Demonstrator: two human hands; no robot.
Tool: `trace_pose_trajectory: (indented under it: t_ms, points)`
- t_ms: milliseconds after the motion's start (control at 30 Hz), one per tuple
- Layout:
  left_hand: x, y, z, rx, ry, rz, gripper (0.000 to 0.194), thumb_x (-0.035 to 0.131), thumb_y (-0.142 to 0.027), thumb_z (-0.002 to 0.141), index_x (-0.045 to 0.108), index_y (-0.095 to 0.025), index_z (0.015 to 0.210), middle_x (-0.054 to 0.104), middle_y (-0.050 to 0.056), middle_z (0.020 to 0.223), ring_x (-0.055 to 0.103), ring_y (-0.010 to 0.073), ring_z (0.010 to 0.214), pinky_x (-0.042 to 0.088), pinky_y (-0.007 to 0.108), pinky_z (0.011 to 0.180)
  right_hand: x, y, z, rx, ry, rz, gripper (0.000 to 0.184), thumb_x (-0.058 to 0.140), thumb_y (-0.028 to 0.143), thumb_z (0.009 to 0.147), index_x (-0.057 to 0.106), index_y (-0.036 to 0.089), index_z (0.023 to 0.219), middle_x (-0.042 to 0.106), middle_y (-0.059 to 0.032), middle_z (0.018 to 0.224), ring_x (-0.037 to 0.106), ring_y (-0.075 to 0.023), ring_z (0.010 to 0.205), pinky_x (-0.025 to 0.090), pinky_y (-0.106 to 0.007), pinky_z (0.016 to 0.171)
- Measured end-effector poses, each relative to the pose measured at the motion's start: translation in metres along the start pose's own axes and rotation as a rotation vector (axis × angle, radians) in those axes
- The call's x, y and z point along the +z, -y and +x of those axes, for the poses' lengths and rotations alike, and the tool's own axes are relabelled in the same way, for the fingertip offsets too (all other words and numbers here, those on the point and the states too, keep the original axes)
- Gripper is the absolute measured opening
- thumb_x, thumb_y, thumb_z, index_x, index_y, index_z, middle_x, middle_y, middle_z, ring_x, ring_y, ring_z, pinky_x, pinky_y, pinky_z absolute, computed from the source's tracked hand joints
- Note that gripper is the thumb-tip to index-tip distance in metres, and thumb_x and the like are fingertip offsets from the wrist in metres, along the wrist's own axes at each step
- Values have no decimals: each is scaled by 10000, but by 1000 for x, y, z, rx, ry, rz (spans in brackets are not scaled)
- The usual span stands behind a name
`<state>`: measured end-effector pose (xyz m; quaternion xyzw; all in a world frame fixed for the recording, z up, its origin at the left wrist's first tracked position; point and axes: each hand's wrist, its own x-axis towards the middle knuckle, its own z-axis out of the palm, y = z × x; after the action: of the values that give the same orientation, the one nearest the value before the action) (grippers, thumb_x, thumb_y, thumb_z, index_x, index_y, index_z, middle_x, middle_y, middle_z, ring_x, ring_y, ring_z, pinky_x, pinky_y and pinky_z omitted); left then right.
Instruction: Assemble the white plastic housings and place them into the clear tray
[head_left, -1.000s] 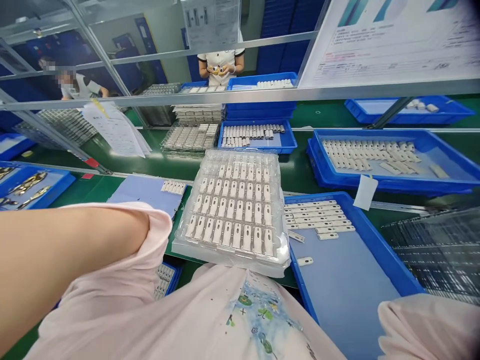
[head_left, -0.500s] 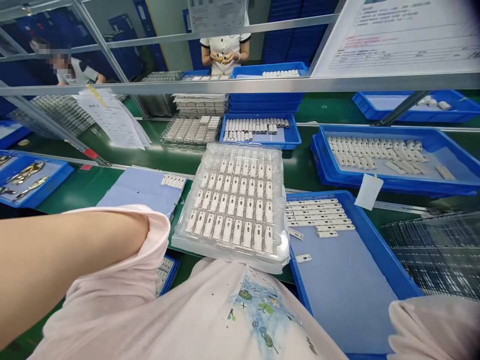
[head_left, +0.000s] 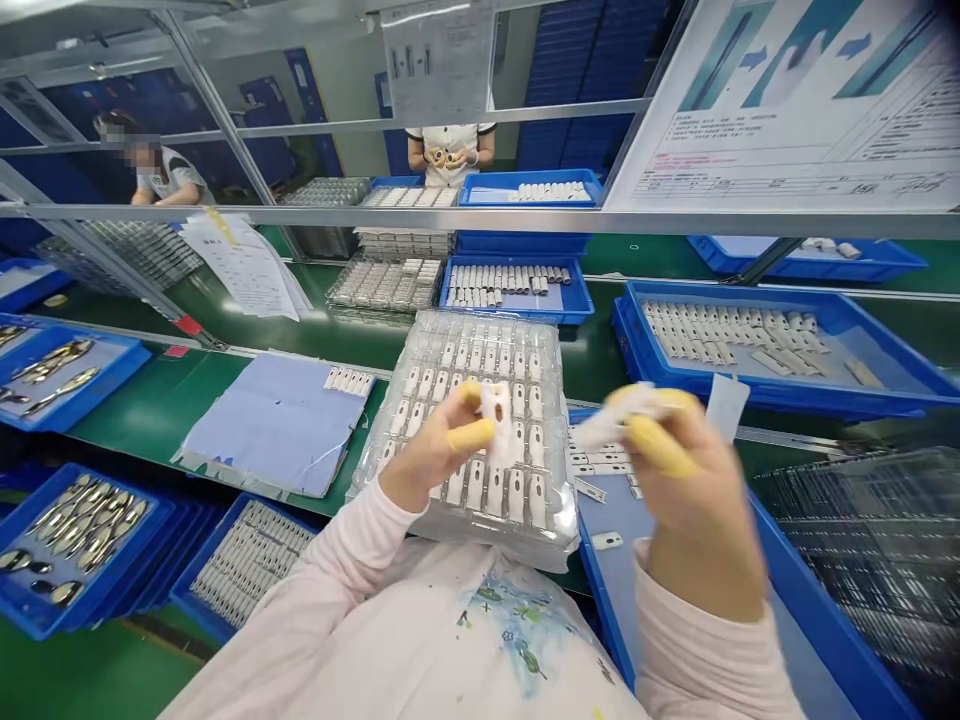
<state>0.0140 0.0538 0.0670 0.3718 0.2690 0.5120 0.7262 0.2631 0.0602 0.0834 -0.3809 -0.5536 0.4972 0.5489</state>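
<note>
My left hand (head_left: 439, 435), with yellow finger cots, is closed on a small white part with an oval hole (head_left: 498, 420). It holds the part upright over a clear plastic blister tray (head_left: 562, 520), whose pockets hold rows of similar white parts. To the right, my right hand (head_left: 686, 470) also wears yellow cots and is slightly blurred. Its fingers pinch a crumpled white cloth (head_left: 600, 430), apart from the held part. Below the right hand, a blue bin (head_left: 600, 600) lined with blue paper carries more white parts, partly hidden by the hand and arm.
A blue pad (head_left: 270, 420) lies left of the tray. Lower left stand bins of shiny metal pieces (head_left: 90, 520) and white parts (head_left: 247, 560). A metal rail (head_left: 480, 216) crosses ahead; another blue bin (head_left: 750, 375) sits right. A co-worker (head_left: 450, 150) stands opposite.
Both hands have come into view over the tray, the left with a white part and the right with a white cloth. The view has tilted slightly upward.
</note>
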Motion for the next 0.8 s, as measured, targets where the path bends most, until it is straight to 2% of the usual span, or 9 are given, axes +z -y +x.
trace_pose_trajectory:
  t_ms: [100,167,233,433,600,700,800]
  points:
    - [3,21,11,-107,34,-69,512,990,-407,681,679,-197,1030,707,-16,915,661,87,704,519,214,656,12,-22,8,230,112,153,434,927,605,756,698,250,858,667,20,702,622,-149,600,557,-299,612]
    - [5,28,14,-158,35,-83,576,989,-428,677,684,-193,1105,742,20,1006,683,105,763,525,229,706,20,-33,11,340,162,261,456,952,593,702,721,248,889,676,19,698,600,-148,571,526,-295,580]
    - [6,28,15,-163,52,-72,610,990,-444,680,681,-190,1140,760,50,1061,696,125,805,524,237,723,25,-37,11,377,177,323,446,956,568,690,744,245,911,707,8,723,604,-145,570,519,-292,577]
    - [3,20,21,-105,100,-47,629,989,-465,704,677,-202,1182,771,63,1087,723,157,882,532,248,745,30,-37,13,352,151,346,449,938,566,673,739,236,905,777,-31,827,654,-164,592,537,-297,543]
    - [0,23,27,-88,132,-24,636,982,-491,715,684,-221,1208,772,72,1129,736,182,926,536,274,768,30,-42,15,322,194,381,374,902,540,731,737,262,919,767,-28,799,722,-235,664,607,-383,616]
    - [-3,26,27,-47,145,11,597,979,-502,720,713,-232,1181,772,65,1113,739,201,984,547,291,815,31,-45,16,270,169,419,319,919,492,719,747,276,878,704,10,703,637,-188,556,592,-376,593]
    - [-6,25,27,69,174,61,492,965,-475,752,756,-250,1135,772,57,1148,728,203,1072,563,322,948,32,-46,19,130,143,435,258,915,449,731,756,289,856,658,36,687,559,-142,517,561,-339,569]
